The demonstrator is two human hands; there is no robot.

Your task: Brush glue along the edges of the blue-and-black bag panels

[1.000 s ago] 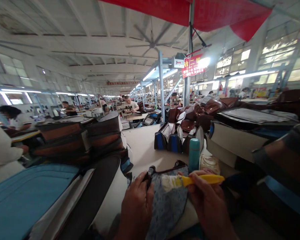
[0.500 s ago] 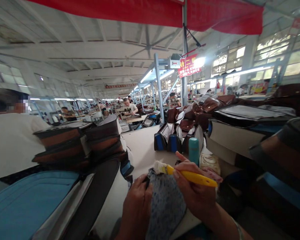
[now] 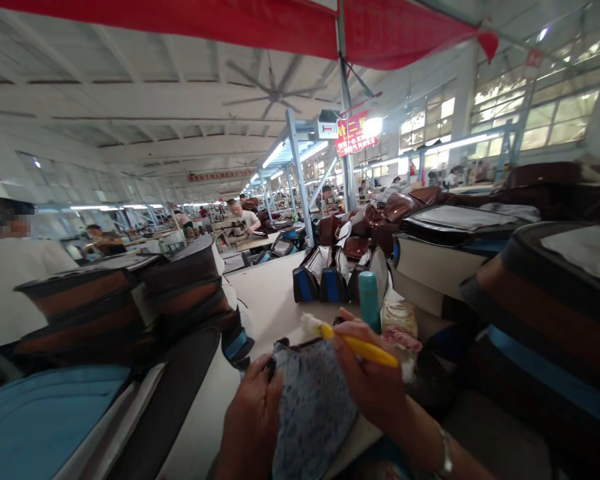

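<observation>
A yellow-handled brush [image 3: 367,348] with pale bristles is gripped in my right hand [image 3: 373,377], its bristle end pointing left above the top edge of a blue patterned cloth piece [image 3: 313,403]. My left hand [image 3: 254,413] is closed on the cloth's upper left edge, where a small dark part shows by the fingertips. The bristles look slightly apart from the cloth. A bracelet sits on my right wrist.
A teal bottle [image 3: 369,301] stands just beyond my right hand, near open blue-and-black bags [image 3: 333,277]. Stacked bags [image 3: 180,293] rise at left, more bags [image 3: 545,287] at right. A person in white [image 3: 20,280] is at far left.
The view has turned right, so most things appear further left. The brush has tilted and moved slightly off the cloth's top edge. Both hands keep their holds.
</observation>
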